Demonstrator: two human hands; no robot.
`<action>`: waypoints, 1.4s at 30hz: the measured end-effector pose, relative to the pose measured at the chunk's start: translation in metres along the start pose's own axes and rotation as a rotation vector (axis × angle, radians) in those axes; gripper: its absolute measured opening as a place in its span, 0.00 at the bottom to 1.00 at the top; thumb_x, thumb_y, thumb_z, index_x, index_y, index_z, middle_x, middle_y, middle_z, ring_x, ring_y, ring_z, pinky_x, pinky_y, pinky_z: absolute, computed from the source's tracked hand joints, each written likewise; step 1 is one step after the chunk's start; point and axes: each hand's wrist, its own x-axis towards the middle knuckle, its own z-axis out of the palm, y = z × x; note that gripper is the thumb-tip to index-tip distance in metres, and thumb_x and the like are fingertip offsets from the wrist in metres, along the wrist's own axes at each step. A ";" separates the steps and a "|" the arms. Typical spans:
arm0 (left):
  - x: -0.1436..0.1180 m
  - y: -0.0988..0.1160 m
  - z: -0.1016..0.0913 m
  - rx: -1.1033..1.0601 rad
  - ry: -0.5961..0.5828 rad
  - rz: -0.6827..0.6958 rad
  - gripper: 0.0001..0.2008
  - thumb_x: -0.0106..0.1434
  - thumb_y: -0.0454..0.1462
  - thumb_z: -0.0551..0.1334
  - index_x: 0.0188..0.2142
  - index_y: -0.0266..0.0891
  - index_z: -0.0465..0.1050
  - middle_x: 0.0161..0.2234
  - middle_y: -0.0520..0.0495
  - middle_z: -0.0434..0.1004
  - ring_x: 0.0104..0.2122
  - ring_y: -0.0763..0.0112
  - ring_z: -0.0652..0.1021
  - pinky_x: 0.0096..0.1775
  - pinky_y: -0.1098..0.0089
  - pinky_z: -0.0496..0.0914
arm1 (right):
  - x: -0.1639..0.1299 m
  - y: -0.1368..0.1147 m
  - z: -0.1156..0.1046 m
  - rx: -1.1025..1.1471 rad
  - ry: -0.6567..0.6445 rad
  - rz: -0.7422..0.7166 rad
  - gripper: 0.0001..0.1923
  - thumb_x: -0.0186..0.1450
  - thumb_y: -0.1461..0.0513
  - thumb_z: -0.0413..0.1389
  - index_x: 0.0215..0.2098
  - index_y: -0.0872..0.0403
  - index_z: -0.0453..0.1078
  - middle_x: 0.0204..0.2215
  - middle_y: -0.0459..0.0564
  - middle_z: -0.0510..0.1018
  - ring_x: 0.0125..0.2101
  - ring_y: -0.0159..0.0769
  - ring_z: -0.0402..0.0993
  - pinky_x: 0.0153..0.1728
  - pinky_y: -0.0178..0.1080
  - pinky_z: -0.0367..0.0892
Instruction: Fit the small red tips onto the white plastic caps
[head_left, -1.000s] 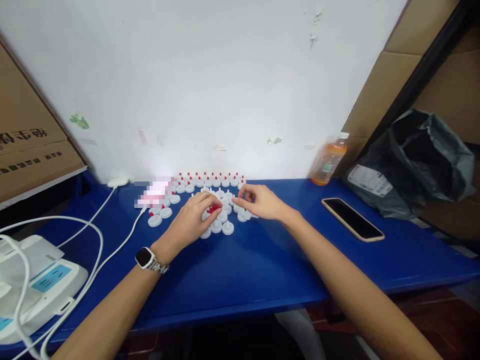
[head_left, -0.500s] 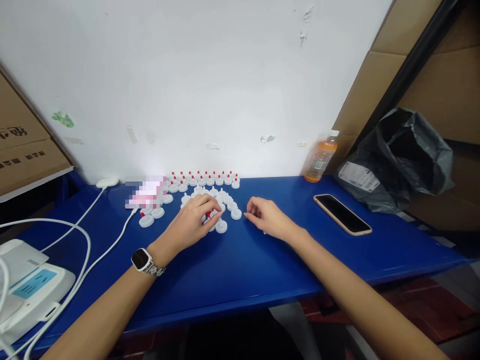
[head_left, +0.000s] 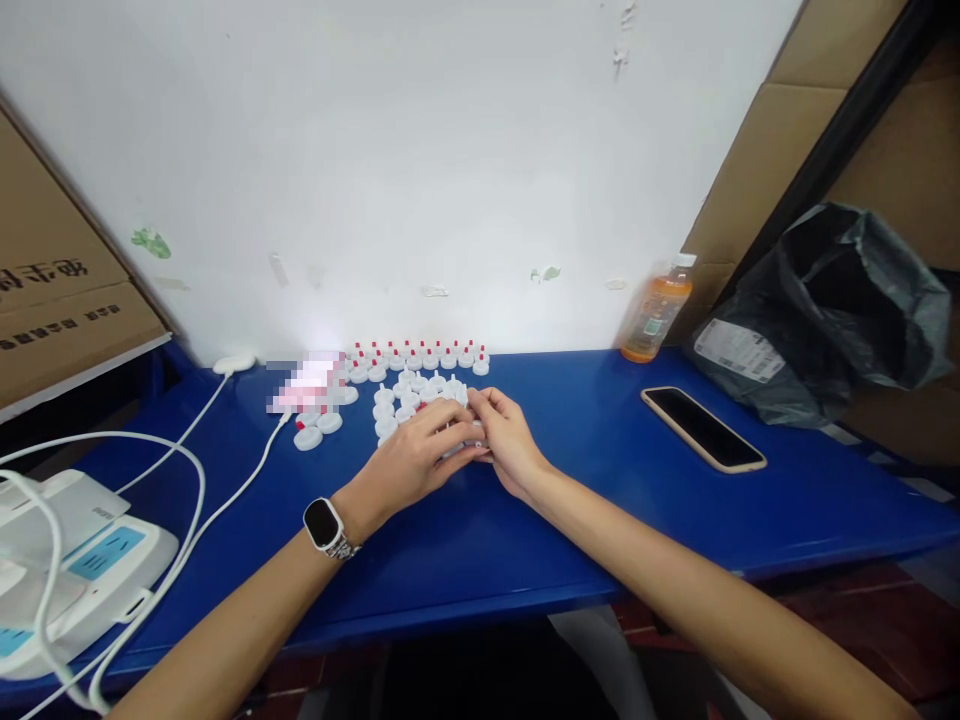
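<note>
Hands meet over the blue table (head_left: 525, 540) in our head view: our left hand (head_left: 416, 460) and right hand (head_left: 506, 440) touch fingertip to fingertip above a cluster of white caps (head_left: 409, 400). We cannot tell whether either hand pinches a cap, as the fingers cover that spot. Behind the cluster stands a row of red-tipped caps (head_left: 420, 357) along the wall. A phone (head_left: 703, 428) lies well to the right, near an orange bottle (head_left: 658, 320).

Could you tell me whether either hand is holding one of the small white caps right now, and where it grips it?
Left hand and right hand meet over a small white plastic cap; the grip itself is hidden.
</note>
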 end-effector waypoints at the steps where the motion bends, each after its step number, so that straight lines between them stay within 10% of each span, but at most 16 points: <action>1: 0.000 -0.001 0.000 -0.044 0.018 -0.012 0.06 0.71 0.34 0.58 0.45 0.40 0.73 0.41 0.43 0.74 0.43 0.66 0.74 0.45 0.65 0.71 | 0.000 -0.002 -0.001 -0.025 -0.014 0.000 0.20 0.61 0.46 0.58 0.29 0.51 0.59 0.20 0.37 0.60 0.16 0.25 0.54 0.14 0.30 0.49; 8: -0.001 -0.012 -0.002 -0.225 0.028 -0.316 0.07 0.70 0.40 0.61 0.40 0.40 0.77 0.35 0.49 0.76 0.33 0.73 0.74 0.37 0.71 0.68 | -0.005 -0.028 -0.042 -0.663 -0.228 -0.499 0.09 0.65 0.56 0.57 0.38 0.52 0.71 0.25 0.41 0.65 0.25 0.29 0.59 0.27 0.33 0.59; 11: 0.000 -0.013 0.000 -0.246 0.008 -0.355 0.08 0.70 0.40 0.61 0.41 0.41 0.78 0.35 0.50 0.77 0.33 0.73 0.74 0.37 0.71 0.67 | -0.009 -0.030 -0.053 -0.804 -0.386 -0.478 0.13 0.62 0.58 0.61 0.44 0.52 0.71 0.25 0.40 0.67 0.25 0.28 0.60 0.28 0.33 0.58; 21: -0.002 -0.015 -0.004 -0.275 0.093 -0.483 0.10 0.69 0.41 0.60 0.47 0.41 0.73 0.37 0.49 0.78 0.36 0.71 0.77 0.39 0.70 0.70 | -0.003 -0.019 -0.055 -1.041 -0.314 -0.388 0.04 0.63 0.60 0.58 0.32 0.53 0.72 0.23 0.42 0.76 0.23 0.28 0.67 0.27 0.33 0.58; 32: -0.003 -0.016 -0.021 -0.104 0.136 -0.402 0.09 0.70 0.40 0.58 0.36 0.39 0.73 0.32 0.48 0.75 0.33 0.69 0.75 0.37 0.68 0.69 | 0.005 -0.020 -0.057 -1.071 -0.140 -0.416 0.11 0.60 0.61 0.57 0.41 0.49 0.62 0.22 0.38 0.73 0.22 0.32 0.67 0.26 0.35 0.57; 42: -0.006 -0.018 -0.021 -0.094 0.115 -0.413 0.09 0.70 0.40 0.57 0.36 0.39 0.73 0.33 0.48 0.75 0.33 0.69 0.75 0.37 0.68 0.68 | 0.018 -0.012 -0.049 -1.068 -0.231 -0.424 0.09 0.56 0.66 0.53 0.34 0.49 0.59 0.27 0.41 0.75 0.26 0.32 0.70 0.30 0.35 0.60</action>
